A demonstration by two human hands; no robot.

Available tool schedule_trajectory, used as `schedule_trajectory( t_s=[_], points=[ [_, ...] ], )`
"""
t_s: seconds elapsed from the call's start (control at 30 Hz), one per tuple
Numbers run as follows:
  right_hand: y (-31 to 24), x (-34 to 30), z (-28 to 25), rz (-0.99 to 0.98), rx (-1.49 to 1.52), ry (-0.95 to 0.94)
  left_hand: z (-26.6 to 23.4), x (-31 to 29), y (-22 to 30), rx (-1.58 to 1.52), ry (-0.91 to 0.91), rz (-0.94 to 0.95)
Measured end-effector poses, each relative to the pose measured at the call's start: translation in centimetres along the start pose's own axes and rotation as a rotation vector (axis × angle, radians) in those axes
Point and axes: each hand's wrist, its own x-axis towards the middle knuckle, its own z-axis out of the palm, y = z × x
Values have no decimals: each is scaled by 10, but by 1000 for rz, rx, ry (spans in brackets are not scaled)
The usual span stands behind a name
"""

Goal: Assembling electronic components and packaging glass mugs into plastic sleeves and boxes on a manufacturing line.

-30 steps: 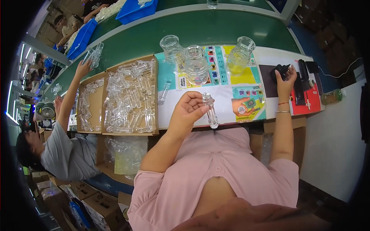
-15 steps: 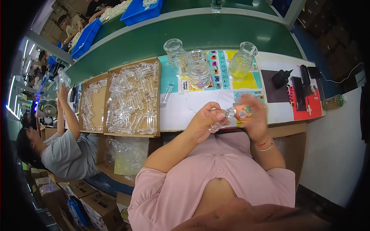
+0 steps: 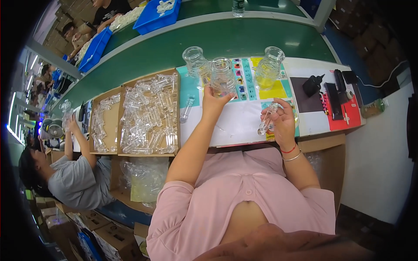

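My left hand [image 3: 216, 101] has its fingers wrapped around the lower part of a clear ribbed jar [image 3: 222, 71], the middle one of three. In my right hand [image 3: 282, 118] is a clear plastic tube [image 3: 266, 121], slanted and pinched near its upper end. Another clear jar [image 3: 194, 61] stands just behind and left of the gripped one. The third jar [image 3: 267, 71] stands to the right on a yellow printed patch. A loose clear tube [image 3: 187, 108] lies on the board left of my left forearm.
Cardboard trays [image 3: 177, 117] of clear tubes stand at left. Right of the jars lie a black bottle [image 3: 312, 85] and dark tools on a red sheet [image 3: 348, 111]. A green worktop [image 3: 257, 37] runs behind, with a blue bin [image 3: 152, 21]. A co-worker in grey [image 3: 78, 178] sits at left.
My left hand has moved forward from the tube near my chest to the middle jar. The tube is now in my right hand, slightly right of where both hands met.
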Motion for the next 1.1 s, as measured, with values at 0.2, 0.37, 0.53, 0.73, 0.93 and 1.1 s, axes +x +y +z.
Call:
schedule_trajectory(
  t_s=[0.2, 0.37, 0.53, 0.73, 0.93, 1.1],
  points=[
    [-9, -3, 8, -52, -16, -13, 0, -38, 20, 137, -159, -30],
    [-21, -15, 19, -100, -50, -171, -7, -104, 64, -393, -362, -5],
    [-27, -24, 35, -196, -120, -241, -14, -126, 89, -397, -409, -4],
    [-25, -33, 40, -337, -302, -195, -19, -131, 95, -353, -411, 55],
    [-33, -39, 43, -483, -539, -186, -20, -138, 96, -356, -402, 61],
    [-34, -44, 46, -539, -545, -152, -20, -144, 103, -397, -376, 31]
  ],
)
